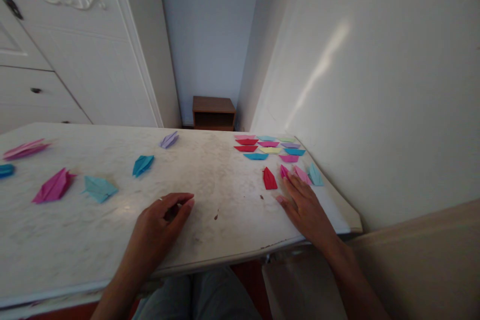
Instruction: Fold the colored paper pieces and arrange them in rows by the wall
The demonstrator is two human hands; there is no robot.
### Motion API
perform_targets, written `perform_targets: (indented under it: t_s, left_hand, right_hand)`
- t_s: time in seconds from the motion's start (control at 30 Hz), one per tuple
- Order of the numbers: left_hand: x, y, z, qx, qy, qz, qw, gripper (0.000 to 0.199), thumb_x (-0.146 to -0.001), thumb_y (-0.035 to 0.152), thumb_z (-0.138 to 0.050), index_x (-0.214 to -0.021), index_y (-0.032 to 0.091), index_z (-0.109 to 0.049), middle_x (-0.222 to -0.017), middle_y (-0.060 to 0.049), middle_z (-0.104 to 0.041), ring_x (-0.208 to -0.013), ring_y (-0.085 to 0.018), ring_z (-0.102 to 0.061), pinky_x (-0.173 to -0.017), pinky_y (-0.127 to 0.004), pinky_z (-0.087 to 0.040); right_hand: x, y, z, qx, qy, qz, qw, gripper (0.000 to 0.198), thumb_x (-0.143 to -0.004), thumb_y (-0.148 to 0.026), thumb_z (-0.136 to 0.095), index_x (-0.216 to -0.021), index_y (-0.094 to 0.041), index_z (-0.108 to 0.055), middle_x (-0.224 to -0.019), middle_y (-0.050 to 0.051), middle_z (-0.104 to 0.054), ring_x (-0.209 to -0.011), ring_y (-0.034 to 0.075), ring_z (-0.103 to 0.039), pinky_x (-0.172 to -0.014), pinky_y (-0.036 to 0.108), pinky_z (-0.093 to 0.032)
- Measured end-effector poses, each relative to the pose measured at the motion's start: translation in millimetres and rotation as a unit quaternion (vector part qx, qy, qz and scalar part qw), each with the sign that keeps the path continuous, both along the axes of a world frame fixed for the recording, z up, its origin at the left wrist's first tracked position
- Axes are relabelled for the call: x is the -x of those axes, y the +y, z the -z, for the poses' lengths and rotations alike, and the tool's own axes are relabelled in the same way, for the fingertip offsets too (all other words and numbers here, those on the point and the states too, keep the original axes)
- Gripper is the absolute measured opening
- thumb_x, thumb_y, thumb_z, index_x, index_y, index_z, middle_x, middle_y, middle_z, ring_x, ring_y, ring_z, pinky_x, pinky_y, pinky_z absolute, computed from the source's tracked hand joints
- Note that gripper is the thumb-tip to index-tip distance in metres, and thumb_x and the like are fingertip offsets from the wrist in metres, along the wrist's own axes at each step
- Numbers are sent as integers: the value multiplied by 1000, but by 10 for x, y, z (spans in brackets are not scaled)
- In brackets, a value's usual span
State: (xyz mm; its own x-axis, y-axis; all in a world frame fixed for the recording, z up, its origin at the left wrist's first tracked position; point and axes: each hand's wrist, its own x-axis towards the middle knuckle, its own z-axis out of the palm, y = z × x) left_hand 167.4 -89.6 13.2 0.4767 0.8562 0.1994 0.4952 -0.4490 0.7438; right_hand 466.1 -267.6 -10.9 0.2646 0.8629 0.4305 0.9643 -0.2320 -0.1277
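My right hand (302, 205) lies palm down at the table's right side, fingers stretched out. Its fingertips touch a magenta folded paper piece (284, 170) and partly cover it. Beside it are a red folded paper piece (269, 179) on the left, a pink one (302, 174) and a pale aqua one (315, 175) on the right. My left hand (163, 217) rests near the table's middle, thumb and fingertips brought together with nothing visible between them. A blue folded paper piece (143, 165) lies beyond it.
Several paper boats in mixed colours, one of them yellow (270, 150), lie in rows at the back right of the white table (210, 175). Leftward are magenta (55, 186), light blue (99, 189) and lilac (168, 140) folded papers. A wall (375, 85) borders the right.
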Motion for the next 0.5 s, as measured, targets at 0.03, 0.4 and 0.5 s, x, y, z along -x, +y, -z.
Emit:
perform_targets:
  t_s: [0.03, 0.4, 0.5]
  left_hand:
    - [1, 0, 3, 0, 0, 1, 1000, 40, -79, 55, -53, -92, 22, -72, -84, -4, -72, -73, -20, -66, -67, -30, -51]
    - [-7, -10, -17, 9, -4, -1, 1000, 40, -78, 55, -54, -91, 22, -72, -83, -4, -72, -72, -20, -65, -67, -30, -51]
    - [-2, -19, -25, 10, -2, 1, 1000, 40, -78, 55, -53, -91, 21, -72, -82, -4, -72, -70, -20, -64, -67, -30, -51]
  right_hand:
    - [18, -1, -7, -7, -3, -3, 1000, 56, -96, -47, -39, -142, -14, -43, -146, 15, -42, -137, 29, -35, -111, 52, -33]
    - [297, 169, -60, 48, 30, -65, 996, 58, -96, -49, -41, -141, -13, -45, -146, 15, -41, -137, 28, -36, -111, 51, -33]
    - [278, 159, -46, 47, 40, -64, 996, 56, -96, -48, -41, -140, -14, -46, -145, 14, -43, -136, 27, -37, -112, 51, -32]
